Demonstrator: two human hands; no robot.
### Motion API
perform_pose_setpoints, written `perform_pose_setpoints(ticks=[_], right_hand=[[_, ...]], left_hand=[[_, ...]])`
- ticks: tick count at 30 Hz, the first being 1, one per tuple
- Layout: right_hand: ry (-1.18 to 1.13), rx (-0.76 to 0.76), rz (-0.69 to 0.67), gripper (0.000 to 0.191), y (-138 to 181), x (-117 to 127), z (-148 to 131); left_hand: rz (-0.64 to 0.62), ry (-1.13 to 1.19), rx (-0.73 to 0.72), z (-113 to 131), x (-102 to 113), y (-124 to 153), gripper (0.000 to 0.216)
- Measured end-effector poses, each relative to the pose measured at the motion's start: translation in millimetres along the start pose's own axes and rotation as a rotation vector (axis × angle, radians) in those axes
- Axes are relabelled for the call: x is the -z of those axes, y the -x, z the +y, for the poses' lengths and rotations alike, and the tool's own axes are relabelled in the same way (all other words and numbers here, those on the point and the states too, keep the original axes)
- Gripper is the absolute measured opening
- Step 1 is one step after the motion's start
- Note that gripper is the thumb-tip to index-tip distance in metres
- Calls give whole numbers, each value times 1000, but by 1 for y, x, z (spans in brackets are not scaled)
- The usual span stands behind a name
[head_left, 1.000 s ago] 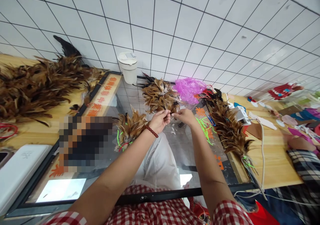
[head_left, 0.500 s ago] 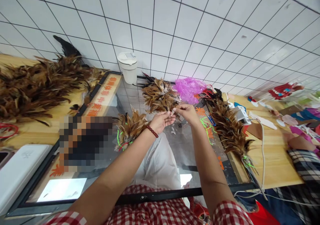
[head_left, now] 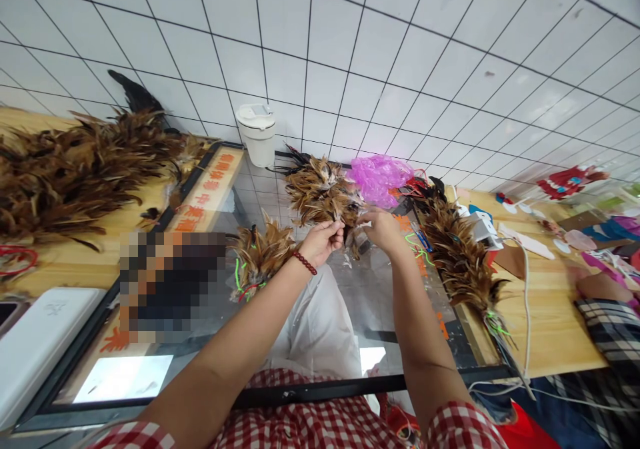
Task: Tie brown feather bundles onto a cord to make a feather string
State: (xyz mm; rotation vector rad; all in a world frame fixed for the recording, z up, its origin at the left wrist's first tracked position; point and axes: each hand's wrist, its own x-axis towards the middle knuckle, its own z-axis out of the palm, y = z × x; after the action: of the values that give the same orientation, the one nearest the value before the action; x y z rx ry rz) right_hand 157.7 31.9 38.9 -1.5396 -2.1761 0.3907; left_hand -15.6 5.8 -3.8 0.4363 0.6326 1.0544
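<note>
My left hand, with a red bead bracelet at the wrist, is closed in a pinch on the stems of a few brown feathers. My right hand is also pinched on these feathers, just right of the left hand. Both hands are held above a glass table top, right in front of a loose heap of brown feathers. A small feather bundle tied with green cord lies left of my left wrist.
A big pile of brown feathers covers the wooden bench at left. A white cup stands by the tiled wall. Pink plastic and a long feather string lie to the right. Another person's checked sleeve rests at right.
My right hand has shifted a little to the right and away, drawing feathers out of the heap. My left hand has closed tighter on the stems. Everything else stays put.
</note>
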Motion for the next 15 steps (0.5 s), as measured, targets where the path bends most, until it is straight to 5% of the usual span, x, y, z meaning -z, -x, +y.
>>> perform_pose_setpoints(ticks=[3,7,11,15], right_hand=[[75,174,-267,38,2,0,7],[65,217,-340,24,1,-5,6],[-129,213,-140,10,0,1,0],[-460,7,129,15,-1,10,-6]], left_hand=[[14,60,-3,2,1,-2,12],[16,90,-2,4,2,-2,9],[21,101,-6,4,1,-1,7],[23,100,-7,5,-1,0,5]])
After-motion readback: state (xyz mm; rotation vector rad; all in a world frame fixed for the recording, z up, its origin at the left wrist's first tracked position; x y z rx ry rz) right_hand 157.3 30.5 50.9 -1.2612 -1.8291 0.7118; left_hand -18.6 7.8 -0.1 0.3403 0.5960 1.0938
